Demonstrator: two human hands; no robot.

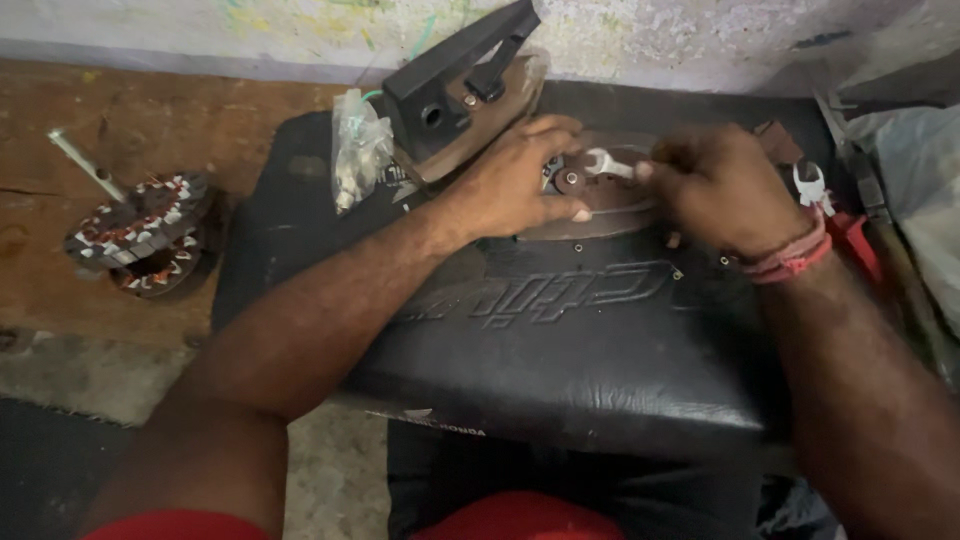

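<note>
Two hands on soleplate (600,205) at cushion (560,340) far edge | left hand (515,180) steadied it | right hand (715,185) gripped spanner (607,162) on nut | step: turning nut; next needs firm bracing.

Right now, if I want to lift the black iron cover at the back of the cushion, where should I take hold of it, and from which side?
Take the black iron cover by its raised handle bar, coming from above. The bar stands off the body, leaving a gap for fingers. Its lower edge sits close to the left hand, so the top looks freer.
</note>
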